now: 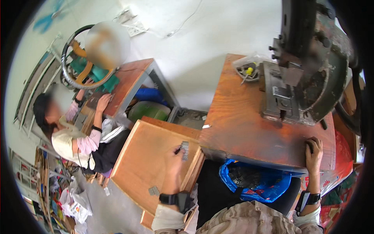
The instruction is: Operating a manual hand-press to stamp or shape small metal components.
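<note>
My left hand [174,156] reaches over a shallow wooden tray [144,144], its fingers bent and slightly blurred at the edge of a block of small grey metal pieces [185,150]. What the fingertips pinch is too small to make out. A second patch of metal pieces [154,190] lies nearer me on the tray. On the right, my right hand [314,154] rests at the front of the wooden worktable [241,113]. Its fingers curl around a dark spot that I cannot make out. A heavy metal press [286,93] stands on the table beyond that hand.
A blue bag [272,188] of dark metal pieces sits open at my lap. Behind the table's surface is a plastic-lined bowl [249,72] with a yellow-handled tool. At left, a co-worker [78,136] sits by a handwheel [87,58]. White plastic bags [76,202] lie on the floor.
</note>
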Demonstrator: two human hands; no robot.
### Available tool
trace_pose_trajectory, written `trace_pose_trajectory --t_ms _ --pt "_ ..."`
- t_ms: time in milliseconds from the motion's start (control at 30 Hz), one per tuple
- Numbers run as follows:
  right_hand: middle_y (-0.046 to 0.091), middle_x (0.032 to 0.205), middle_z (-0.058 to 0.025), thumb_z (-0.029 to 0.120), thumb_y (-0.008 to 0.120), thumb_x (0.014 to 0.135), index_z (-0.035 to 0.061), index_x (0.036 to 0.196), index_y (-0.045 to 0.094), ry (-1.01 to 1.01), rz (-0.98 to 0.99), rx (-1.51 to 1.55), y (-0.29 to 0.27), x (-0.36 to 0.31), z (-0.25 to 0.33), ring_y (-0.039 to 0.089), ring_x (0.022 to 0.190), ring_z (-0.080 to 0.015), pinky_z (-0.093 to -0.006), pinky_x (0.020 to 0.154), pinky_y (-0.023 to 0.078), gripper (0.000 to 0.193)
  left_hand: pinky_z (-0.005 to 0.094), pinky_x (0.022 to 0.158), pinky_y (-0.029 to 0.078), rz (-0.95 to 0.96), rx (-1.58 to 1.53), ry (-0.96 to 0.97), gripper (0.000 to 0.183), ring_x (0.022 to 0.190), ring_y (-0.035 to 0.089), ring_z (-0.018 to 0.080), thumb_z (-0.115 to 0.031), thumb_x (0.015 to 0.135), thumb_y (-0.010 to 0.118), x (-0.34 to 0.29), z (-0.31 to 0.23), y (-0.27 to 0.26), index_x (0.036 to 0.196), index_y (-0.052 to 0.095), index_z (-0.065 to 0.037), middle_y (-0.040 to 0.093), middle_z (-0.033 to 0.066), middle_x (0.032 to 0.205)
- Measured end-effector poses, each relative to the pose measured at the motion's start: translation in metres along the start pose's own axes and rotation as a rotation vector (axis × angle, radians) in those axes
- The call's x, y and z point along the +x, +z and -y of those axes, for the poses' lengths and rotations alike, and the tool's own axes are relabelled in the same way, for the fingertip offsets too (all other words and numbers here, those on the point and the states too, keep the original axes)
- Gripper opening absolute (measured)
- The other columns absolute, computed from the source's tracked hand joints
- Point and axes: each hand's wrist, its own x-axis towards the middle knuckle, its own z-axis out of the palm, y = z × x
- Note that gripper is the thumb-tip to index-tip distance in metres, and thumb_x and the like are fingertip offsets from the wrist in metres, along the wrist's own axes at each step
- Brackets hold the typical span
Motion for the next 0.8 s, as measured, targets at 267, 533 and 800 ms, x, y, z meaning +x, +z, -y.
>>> trace_pose_trajectory --t_ms 267,533,800 --pt "0.059 0.093 -0.0151 -0.001 0.060 0.074 -0.0017 0.087 0.062 -0.020 -0.055 0.008 -0.002 0.003 0.010 0.055 0.091 -0.0338 -0.0396 0.081 0.045 0.013 0.0286 0.071 0.050 0.573 0.272 0.360 0.028 0.080 0.064 0.0160 -0.007 0.081 0.067 -0.055 -0.098 0.129 0.107 0.063 0.004 0.069 0.0152 0.095" --pt "0.059 0.096 -0.0141 -0.003 0.061 0.071 -0.0004 0.085 0.063 0.014 -0.069 0.012 -0.001 0.001 0.006 0.055 0.092 -0.0329 -0.0393 0.081 0.046 0.014 0.0467 0.073 0.047 0.365 0.724 0.757 0.014 0.088 0.056 0.0323 -0.011 0.079 0.061 -0.075 -0.098 0.193 0.090 0.066 -0.005 0.058 0.0121 0.091" --pt "0.058 0.102 -0.0151 -0.001 0.055 0.080 -0.0015 0.095 0.061 -0.034 0.012 0.024 0.008 -0.007 -0.029 0.054 0.098 -0.0328 -0.0385 0.087 0.042 0.016 0.0437 0.077 0.048 -0.045 0.464 0.944 0.020 0.094 0.054 0.0369 -0.007 0.081 0.057 -0.075 -0.042 0.084 0.101 0.059 -0.003 0.056 0.0190 0.098"
